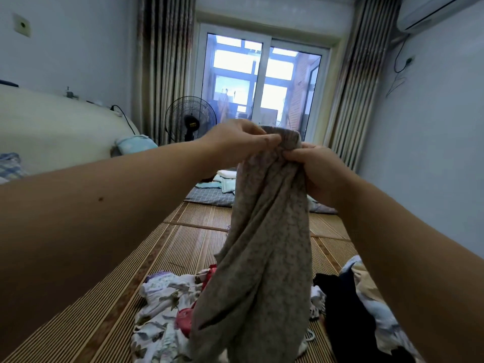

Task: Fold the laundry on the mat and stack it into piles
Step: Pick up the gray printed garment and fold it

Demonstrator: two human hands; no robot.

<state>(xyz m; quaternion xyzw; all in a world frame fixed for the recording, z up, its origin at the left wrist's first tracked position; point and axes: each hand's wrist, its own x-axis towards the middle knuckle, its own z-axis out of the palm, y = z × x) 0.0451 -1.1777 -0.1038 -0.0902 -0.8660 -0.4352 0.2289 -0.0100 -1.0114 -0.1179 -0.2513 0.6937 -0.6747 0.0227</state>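
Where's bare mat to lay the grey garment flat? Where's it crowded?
Bare mat lies left of the floral clothes and beyond them up to the grey quilt at the far end. Crowded: near middle and right, with floral clothes and the black garment heaped below the grey garment that left hand and right hand hold.

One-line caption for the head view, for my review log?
Left hand and right hand pinch a grey patterned garment by its top edge above unfolded laundry on the mat.
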